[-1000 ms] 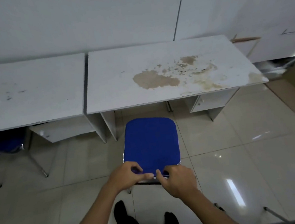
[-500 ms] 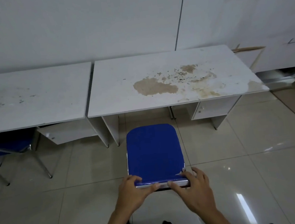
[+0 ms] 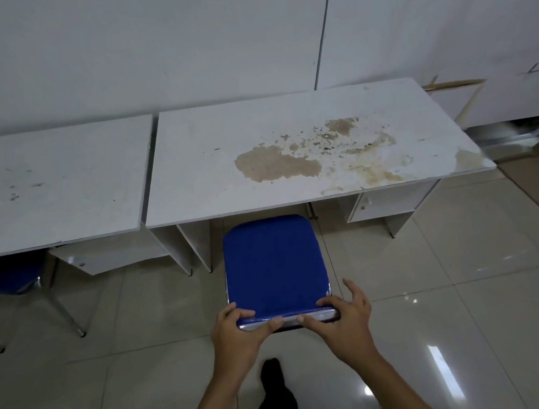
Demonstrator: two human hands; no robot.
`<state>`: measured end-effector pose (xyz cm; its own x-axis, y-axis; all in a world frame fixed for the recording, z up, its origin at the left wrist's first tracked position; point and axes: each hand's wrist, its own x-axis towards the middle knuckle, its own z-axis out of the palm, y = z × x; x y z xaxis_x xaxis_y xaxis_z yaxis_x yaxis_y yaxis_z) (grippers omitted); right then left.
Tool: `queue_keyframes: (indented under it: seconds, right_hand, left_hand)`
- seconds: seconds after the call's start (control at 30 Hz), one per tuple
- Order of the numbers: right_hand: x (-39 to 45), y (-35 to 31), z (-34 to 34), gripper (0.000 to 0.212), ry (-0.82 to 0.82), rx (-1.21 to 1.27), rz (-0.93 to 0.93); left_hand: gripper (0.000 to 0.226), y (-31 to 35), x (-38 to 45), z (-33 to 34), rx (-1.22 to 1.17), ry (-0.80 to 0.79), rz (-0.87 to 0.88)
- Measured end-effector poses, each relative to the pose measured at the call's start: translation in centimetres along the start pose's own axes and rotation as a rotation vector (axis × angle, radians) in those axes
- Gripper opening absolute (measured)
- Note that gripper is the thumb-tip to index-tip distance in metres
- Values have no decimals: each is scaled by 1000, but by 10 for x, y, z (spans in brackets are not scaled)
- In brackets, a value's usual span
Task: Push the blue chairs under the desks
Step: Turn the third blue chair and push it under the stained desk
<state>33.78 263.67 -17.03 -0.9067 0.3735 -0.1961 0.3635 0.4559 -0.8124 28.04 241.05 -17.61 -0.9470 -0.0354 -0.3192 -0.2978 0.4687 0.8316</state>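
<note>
A blue chair [image 3: 273, 264] stands on the tiled floor facing a white desk with a brown stain [image 3: 289, 144]. The far edge of the blue pad meets the desk's front edge; the chair's legs are hidden. My left hand [image 3: 240, 334] grips the chair's near metal edge at its left corner. My right hand [image 3: 343, 321] holds the same edge at the right corner, with the outer fingers spread. A second blue chair [image 3: 7, 276] sits tucked under the left white desk [image 3: 54, 184], with its metal legs showing.
The desks stand against a white wall. Drawer units hang under each desk [image 3: 388, 202]. More white furniture and a brown board [image 3: 453, 85] lie at the far right. My dark trouser leg [image 3: 278, 396] is below the chair. Open tiled floor spreads to the right.
The blue chair has slid forward, and its far edge now reaches the desk's front edge. Both hands stay on its near edge. The view has come closer to the desks.
</note>
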Motion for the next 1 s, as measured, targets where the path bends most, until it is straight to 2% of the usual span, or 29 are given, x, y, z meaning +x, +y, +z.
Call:
queue_keyframes:
  seconds: [0.37, 0.6, 0.83, 1.0]
  right_hand:
    - [143, -40, 14, 50, 29, -34, -30]
    - [222, -66, 22, 51, 40, -34, -24]
    - [271, -88, 25, 47, 39, -56, 8]
    - [276, -85, 25, 47, 26, -66, 14]
  left_hand:
    - [53, 54, 137, 5, -11, 18, 26]
    - [54, 85, 214, 4, -4, 38, 30]
    - [59, 108, 262, 4, 0, 55, 23]
    - [51, 101, 265, 6, -28, 58, 24]
